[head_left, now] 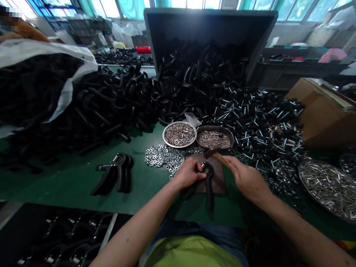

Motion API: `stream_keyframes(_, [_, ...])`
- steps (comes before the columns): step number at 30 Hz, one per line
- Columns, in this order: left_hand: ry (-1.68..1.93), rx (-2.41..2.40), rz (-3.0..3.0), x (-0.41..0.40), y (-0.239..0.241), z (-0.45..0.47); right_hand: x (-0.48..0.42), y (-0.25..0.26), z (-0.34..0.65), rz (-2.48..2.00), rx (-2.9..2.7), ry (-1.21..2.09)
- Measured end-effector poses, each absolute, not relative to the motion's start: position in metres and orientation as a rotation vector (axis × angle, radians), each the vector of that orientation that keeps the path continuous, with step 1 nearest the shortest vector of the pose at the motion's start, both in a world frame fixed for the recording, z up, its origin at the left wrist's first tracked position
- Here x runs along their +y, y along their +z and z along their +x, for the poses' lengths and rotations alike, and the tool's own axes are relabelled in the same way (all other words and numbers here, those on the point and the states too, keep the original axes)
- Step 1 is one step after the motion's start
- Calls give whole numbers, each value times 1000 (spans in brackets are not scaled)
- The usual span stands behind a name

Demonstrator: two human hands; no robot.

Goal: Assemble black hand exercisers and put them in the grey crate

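My left hand (189, 175) is closed on a black plastic clamp (209, 190), thumb and fingers near its rounded top. The clamp lies on a dark flat plate (222, 181) on the green table. My right hand (244, 176) grips the wooden handle of a hammer (221, 157), whose head is just above the clamp's top. Small metal nuts (160, 156) are spread beside the plate. Behind it stand a round metal bowl (164, 137) of small metal parts and an oval tin (231, 144) of tiny pieces. Further left lie black clamps (120, 176) with metal springs.
Black plastic parts (115, 99) heap across the back, spilling from a grey bin (261, 37) and white sack (69, 95). Right are black-headed bolts (260, 120), a cardboard box (316, 116) and a tray of metal pins (338, 191). A person (28, 31) is at far left.
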State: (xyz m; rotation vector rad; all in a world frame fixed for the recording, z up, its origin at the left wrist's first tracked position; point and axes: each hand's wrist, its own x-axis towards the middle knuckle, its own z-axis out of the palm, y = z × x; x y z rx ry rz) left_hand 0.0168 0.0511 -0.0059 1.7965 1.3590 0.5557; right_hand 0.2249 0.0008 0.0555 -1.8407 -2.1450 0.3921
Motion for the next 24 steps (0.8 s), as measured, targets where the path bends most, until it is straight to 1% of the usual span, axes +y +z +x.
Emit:
stream_keyframes(2, [562, 1355, 1811, 51, -6, 17, -2, 58, 225, -1744, -2002, 252])
stream_keyframes(4, [560, 1351, 1825, 52, -5, 17, -4, 53, 225, -1728, -2016, 201])
stream_keyframes(7, [559, 1364, 1878, 50, -5, 18, 0, 38, 226, -1902, -2262, 330])
stream_keyframes(9, [600, 1429, 1937, 42, -5, 17, 3, 36, 228, -1994, -2306, 413])
stream_keyframes(11, [707, 1549, 1989, 28, -6, 14, 0, 46, 228, -1946, -2251, 443])
stream_keyframes(14, [842, 1715, 2050, 1, -8, 6, -19, 69, 228, -1721, -2073, 410])
stream_keyframes(16, [767, 1749, 2103, -14, -10, 1, -33, 75, 228, -1609, -1905, 312])
stream_keyframes(18, [632, 1746, 2145, -24, -10, -3, -42, 68, 226, -1580, -1884, 248])
stream_keyframes(20, [545, 1745, 2176, -27, -9, -3, -44, 57, 224, -1674, -2065, 304])
stream_keyframes(22, [520, 1754, 2203, -27, -8, -3, -40, 51, 222, -1780, -2270, 446])
stream_keyframes(24, [509, 1761, 2227, -25, -6, -2, -37, 53, 220, -1799, -2261, 494])
